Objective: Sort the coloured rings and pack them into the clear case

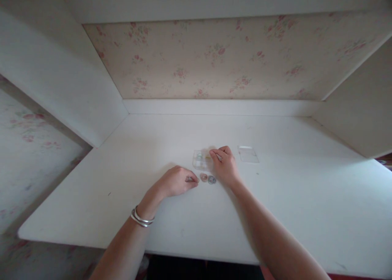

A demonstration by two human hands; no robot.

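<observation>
A small clear box (200, 159) sits near the middle of the white counter (290, 190), with tiny pale items inside that are too small to make out. The right hand (226, 164) rests at the box's 3 o'clock edge, its fingers (215, 153) pinched together over the box, seemingly on a small piece, though what they grip cannot be told.

At the box's 6 o'clock lie two small round pieces, touching the counter: a brownish disc (203, 176) and, just beside it at 3 o'clock, a grey disc (211, 179). The left hand (175, 182) lies at 9 o'clock from the brownish disc, knuckles up, its fingers (191, 178) curled closed around a small object that barely shows. Two silver bangles (141, 218) circle the left wrist.

At 3 o'clock from the right hand, apart from it, a flat clear lid (248, 154) lies on the counter. Beyond, at 12 o'clock, rises a floral wall (220, 59), with white side panels at either end.
</observation>
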